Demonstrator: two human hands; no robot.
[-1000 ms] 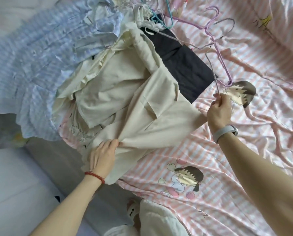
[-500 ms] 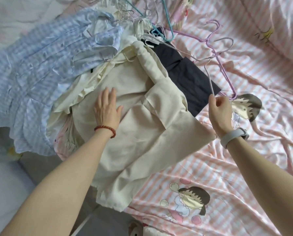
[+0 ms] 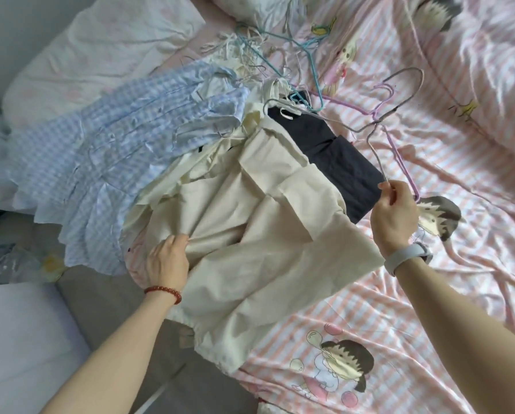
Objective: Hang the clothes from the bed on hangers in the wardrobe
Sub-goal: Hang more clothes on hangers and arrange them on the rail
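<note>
A cream garment (image 3: 268, 234) lies spread over the bed's near left edge. My left hand (image 3: 168, 261) pinches a fold of it at its left side. My right hand (image 3: 395, 213) is closed on the lower end of a grey wire hanger (image 3: 399, 94) that runs up and away across the sheet. A dark navy garment (image 3: 340, 156) lies partly under the cream one. A blue checked dress (image 3: 101, 162) lies to the left. The wardrobe is out of view.
A tangle of teal, white and pink hangers (image 3: 280, 64) lies at the top of the clothes pile. The pink striped sheet (image 3: 429, 309) with cartoon prints covers the bed. A white pillow (image 3: 95, 52) lies at the far left. Grey floor (image 3: 172, 369) shows below the bed edge.
My left hand slid from lying flat on the cream garment down to its left side and now pinches the fabric. My right hand keeps hold of the grey hanger.
</note>
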